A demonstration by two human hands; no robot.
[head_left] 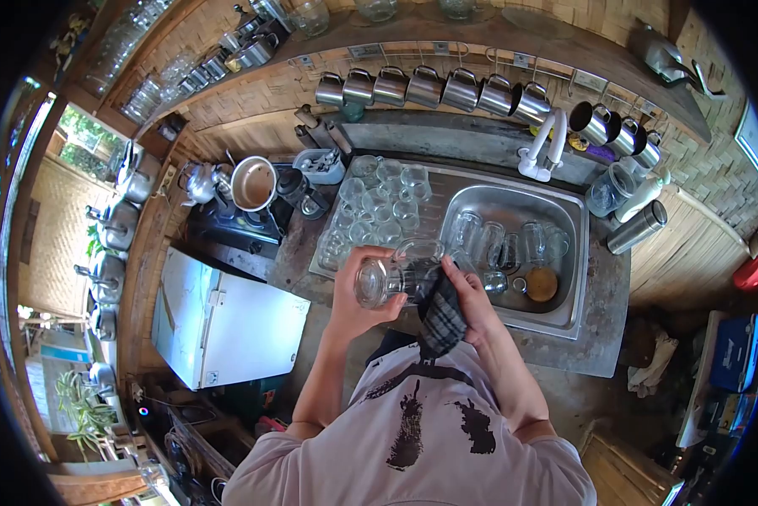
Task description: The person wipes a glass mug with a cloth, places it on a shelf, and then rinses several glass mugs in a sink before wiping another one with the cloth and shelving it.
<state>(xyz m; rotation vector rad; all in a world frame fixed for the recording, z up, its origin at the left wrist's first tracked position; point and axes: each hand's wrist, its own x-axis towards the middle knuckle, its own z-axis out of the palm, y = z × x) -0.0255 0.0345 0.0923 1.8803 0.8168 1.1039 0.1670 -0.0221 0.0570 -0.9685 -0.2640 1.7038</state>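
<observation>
A clear glass mug (377,283) lies on its side in my left hand (360,295), whose fingers wrap round it, its thick base toward the left. My right hand (473,305) grips a dark checked cloth (443,319) at the mug's right end; part of the cloth is against the glass. Just beyond my hands, many glass mugs (379,198) stand close together on the ribbed drainboard. To the right, the steel sink (577,253) holds several glasses (490,243) and a round yellowish-brown item (542,284).
A white faucet (547,148) rises behind the sink. Steel mugs (426,86) hang below the shelf. A steel tumbler (638,228) and a glass jar (606,192) stand at the right. A pot (254,184) and kettle (200,183) sit left, near a white fridge (248,329).
</observation>
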